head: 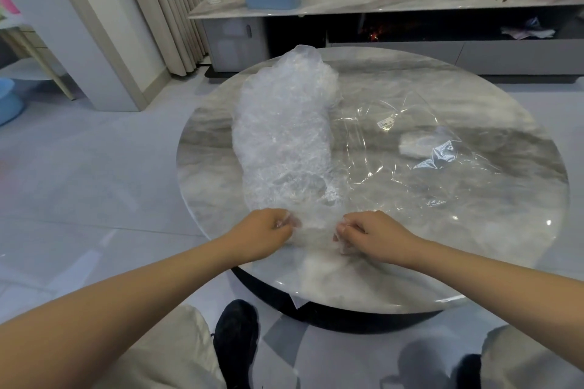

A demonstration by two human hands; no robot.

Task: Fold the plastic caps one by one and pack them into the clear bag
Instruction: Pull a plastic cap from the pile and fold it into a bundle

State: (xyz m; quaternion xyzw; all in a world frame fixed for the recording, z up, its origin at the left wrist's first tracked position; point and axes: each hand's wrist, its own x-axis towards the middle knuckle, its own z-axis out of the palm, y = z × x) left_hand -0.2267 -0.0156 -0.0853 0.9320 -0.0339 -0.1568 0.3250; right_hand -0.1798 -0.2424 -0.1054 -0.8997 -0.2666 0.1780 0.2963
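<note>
We are pinching one plastic cap (313, 230) at the near edge of the round table (521, 230), left hand (265, 232) and right hand (371, 235) each holding one side, probably to stretch it flat for folding. The pile of caps (281, 129) is lying just behind. The clear bag (420, 148) is waiting at the right, a little white thing showing inside.

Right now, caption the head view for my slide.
Both hands, left hand and right hand, pinch a plastic cap beside the clear bag.
</note>
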